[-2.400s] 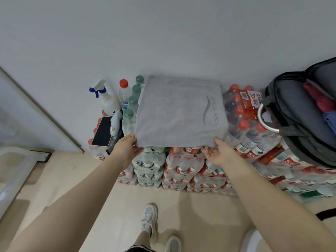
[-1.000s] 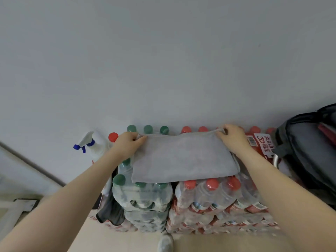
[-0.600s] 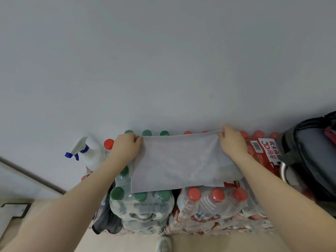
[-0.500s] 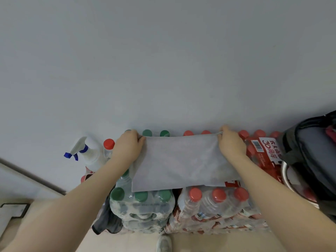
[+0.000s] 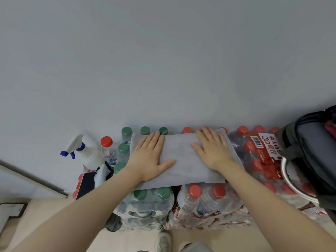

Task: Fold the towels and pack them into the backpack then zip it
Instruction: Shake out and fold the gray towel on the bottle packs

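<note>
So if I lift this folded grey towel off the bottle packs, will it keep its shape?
Probably not: the folded grey towel is thin cloth and likely floppy and light. It lies flat only under the left hand and right hand, so support it underneath or the layers may slide open.

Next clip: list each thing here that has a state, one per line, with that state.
Grey towel: folded, lying flat on the bottle packs.
Left hand: open, palm pressed flat on the towel.
Right hand: open, palm pressed flat on the towel.
Backpack: unzipped, open, with pink fabric inside.
Spray bottle: upright.
Loose red-capped bottle: upright, capped.
</note>
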A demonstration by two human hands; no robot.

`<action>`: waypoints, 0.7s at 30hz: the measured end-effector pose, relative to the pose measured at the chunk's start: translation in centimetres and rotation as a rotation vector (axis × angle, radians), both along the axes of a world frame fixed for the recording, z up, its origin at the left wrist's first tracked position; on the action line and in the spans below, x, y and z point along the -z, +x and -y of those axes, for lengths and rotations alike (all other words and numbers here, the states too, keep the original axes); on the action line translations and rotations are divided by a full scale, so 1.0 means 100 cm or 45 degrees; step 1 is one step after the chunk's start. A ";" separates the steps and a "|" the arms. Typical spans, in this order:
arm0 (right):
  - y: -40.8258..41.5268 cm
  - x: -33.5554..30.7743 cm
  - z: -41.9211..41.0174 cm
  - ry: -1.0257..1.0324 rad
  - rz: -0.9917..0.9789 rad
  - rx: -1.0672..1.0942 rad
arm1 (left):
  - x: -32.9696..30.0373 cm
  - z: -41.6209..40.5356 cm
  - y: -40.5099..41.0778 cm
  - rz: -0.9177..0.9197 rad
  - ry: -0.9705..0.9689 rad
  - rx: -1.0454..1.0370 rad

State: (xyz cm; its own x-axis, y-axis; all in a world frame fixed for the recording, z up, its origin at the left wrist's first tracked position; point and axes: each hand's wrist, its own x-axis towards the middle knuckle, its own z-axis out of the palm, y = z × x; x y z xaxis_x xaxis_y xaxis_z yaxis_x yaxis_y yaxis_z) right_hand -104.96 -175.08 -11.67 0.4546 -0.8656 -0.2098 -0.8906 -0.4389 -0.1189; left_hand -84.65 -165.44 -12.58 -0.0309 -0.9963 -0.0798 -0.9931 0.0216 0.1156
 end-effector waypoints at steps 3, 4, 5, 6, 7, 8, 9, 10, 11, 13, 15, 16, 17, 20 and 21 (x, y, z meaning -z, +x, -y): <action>-0.025 -0.003 0.006 0.026 0.134 0.252 | -0.006 -0.004 -0.003 0.000 0.026 -0.025; -0.031 -0.004 0.006 0.039 0.197 0.329 | -0.007 -0.005 -0.005 0.004 0.034 -0.042; -0.035 -0.006 0.005 0.037 0.246 0.383 | -0.008 -0.005 -0.007 -0.001 0.043 -0.066; -0.038 -0.007 0.003 0.016 0.287 0.418 | -0.009 -0.004 -0.009 -0.011 0.060 -0.100; -0.040 -0.008 0.002 -0.007 0.314 0.441 | -0.010 -0.003 -0.013 -0.020 0.074 -0.142; -0.042 -0.010 0.002 -0.011 0.337 0.465 | -0.011 -0.001 -0.017 -0.026 0.091 -0.186; -0.044 -0.012 0.003 0.013 0.363 0.493 | -0.012 0.001 -0.022 -0.031 0.104 -0.227; -0.047 -0.012 0.007 0.066 0.415 0.531 | -0.013 0.003 -0.028 -0.045 0.119 -0.253; -0.048 -0.015 0.010 0.143 0.501 0.586 | -0.014 0.006 -0.034 -0.074 0.135 -0.254; -0.049 -0.020 0.014 0.284 0.662 0.679 | -0.016 0.011 -0.049 -0.138 0.154 -0.179; -0.049 -0.020 0.013 0.323 0.671 0.667 | -0.018 0.016 -0.064 -0.177 0.155 -0.065; -0.050 -0.018 0.012 0.317 0.661 0.648 | -0.017 0.019 -0.072 -0.185 0.143 -0.020; -0.051 -0.017 0.009 0.304 0.662 0.636 | -0.016 0.021 -0.079 -0.187 0.132 0.017; -0.060 -0.019 0.006 0.496 0.928 0.718 | -0.011 0.022 -0.097 -0.152 0.149 0.092; -0.062 -0.024 0.005 0.675 1.107 0.792 | -0.010 0.021 -0.100 -0.138 0.159 0.094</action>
State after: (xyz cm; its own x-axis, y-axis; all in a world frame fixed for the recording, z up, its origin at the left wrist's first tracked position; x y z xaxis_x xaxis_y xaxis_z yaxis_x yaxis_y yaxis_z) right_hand -111.18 -175.55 -9.25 0.1546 -0.8861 -0.4369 -0.4641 0.3253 -0.8239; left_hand -94.68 -167.58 -11.58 -0.1184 -0.9737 -0.1948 -0.9710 0.0724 0.2280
